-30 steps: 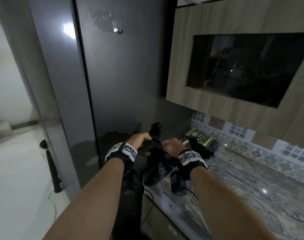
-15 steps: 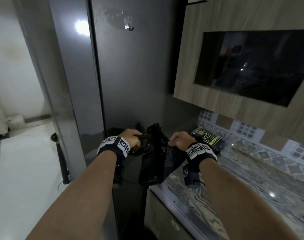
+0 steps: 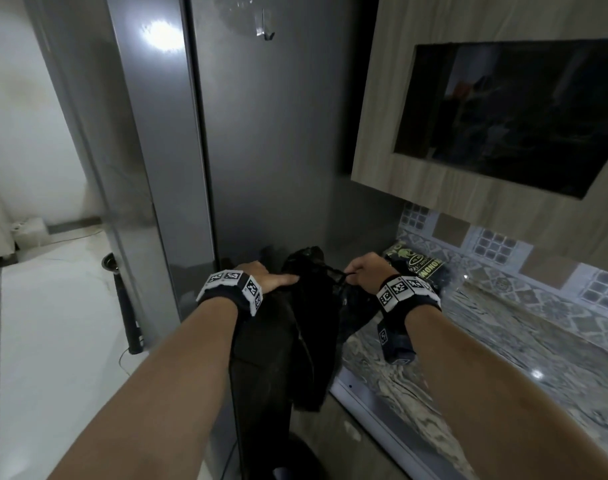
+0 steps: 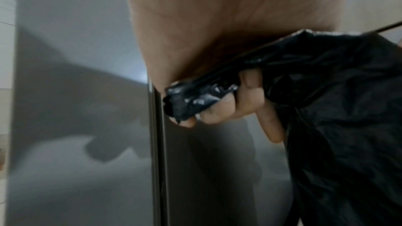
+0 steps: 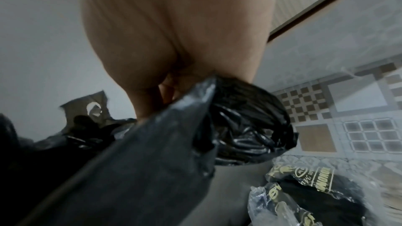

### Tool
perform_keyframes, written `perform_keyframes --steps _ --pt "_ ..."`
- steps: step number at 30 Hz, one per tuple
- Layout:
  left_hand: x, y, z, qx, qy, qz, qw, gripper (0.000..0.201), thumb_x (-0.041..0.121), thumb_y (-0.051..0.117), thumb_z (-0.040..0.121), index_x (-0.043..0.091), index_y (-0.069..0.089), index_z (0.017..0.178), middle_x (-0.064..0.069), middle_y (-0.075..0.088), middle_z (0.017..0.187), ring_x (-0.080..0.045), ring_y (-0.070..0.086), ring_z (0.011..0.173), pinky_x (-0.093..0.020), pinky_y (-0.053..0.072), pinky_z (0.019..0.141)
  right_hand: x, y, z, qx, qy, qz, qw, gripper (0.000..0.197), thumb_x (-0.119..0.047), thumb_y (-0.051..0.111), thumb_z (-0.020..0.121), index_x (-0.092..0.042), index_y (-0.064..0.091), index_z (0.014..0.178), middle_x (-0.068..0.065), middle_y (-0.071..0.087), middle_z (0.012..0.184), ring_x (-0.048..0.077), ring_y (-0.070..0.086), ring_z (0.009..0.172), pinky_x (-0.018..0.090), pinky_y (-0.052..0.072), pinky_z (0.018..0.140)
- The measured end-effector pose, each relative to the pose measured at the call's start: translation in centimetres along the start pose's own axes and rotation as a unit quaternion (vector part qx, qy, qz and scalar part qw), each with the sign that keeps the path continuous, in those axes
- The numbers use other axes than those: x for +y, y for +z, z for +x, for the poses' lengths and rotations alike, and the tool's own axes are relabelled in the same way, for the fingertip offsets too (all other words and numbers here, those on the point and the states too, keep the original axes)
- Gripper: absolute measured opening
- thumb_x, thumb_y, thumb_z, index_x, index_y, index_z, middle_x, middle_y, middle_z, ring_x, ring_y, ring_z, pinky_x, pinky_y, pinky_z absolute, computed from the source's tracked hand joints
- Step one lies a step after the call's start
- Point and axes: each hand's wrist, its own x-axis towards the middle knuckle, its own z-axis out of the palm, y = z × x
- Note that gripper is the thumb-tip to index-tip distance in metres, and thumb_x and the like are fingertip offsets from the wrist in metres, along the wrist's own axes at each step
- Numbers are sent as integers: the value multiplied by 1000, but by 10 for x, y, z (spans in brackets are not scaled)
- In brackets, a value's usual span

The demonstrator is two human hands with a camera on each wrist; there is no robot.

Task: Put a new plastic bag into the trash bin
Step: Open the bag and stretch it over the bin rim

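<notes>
A black plastic bag (image 3: 313, 327) hangs between my hands in front of the grey fridge side, its body drooping past the counter's edge. My left hand (image 3: 261, 277) grips one side of the bag's top; in the left wrist view my curled fingers (image 4: 228, 107) clamp a crumpled fold of the bag (image 4: 339, 109). My right hand (image 3: 368, 271) holds the other side, and the right wrist view shows the bag (image 5: 152, 169) bunched against its palm. No trash bin is identifiable in any view.
A pack of bags (image 3: 420, 268) in printed clear wrap lies on the marbled counter (image 3: 503, 341) behind my right hand. The grey fridge (image 3: 261, 133) stands ahead, a wooden wall cabinet (image 3: 468, 98) above the counter. A dark bat-like stick (image 3: 124, 299) leans by the fridge on the white floor.
My hands have drawn apart, spreading the top of the black bag, which now hangs lower. The head view has shifted left and closer.
</notes>
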Motion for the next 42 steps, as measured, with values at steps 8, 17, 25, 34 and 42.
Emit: perform_keyframes --steps 8,17,25,34,42 --pt "-18 9 -7 -81 21 -90 992 110 90 59 46 16 59 127 0 58 131 -24 53 124 -35 39 106 -6 24 -11 -39 -12 -19 999 21 -41 77 69 -29 64 57 -10 64 66 16 65 82 33 52 81" --pt "-55 27 19 -10 34 20 999 24 51 71 70 29 73 79 9 71 90 -20 58 98 -50 19 110 -12 58 -15 -61 -12 -68 996 21 -39 67 81 -19 74 84 -2 64 77 18 63 85 24 42 64" --pt "-71 79 27 -22 28 12 999 17 17 59 75 17 72 85 -9 72 92 -32 67 86 -41 57 84 19 125 -13 -65 30 -95 993 21 -32 60 87 -14 68 93 12 67 100 31 62 97 32 46 77" --pt "-119 193 71 -74 -66 -4 995 22 18 56 76 24 69 92 -8 71 103 -32 67 95 -41 55 88 105 212 -5 -164 77 -104 978 27 -20 48 94 -23 52 68 4 56 79 26 54 77 33 41 66" --pt "-167 313 97 -108 -135 -10 985 22 21 52 78 24 68 92 -10 71 100 -34 67 95 -37 55 83 160 320 7 -206 80 -135 966 22 -15 49 91 -10 64 105 17 68 102 36 64 94 41 52 75"
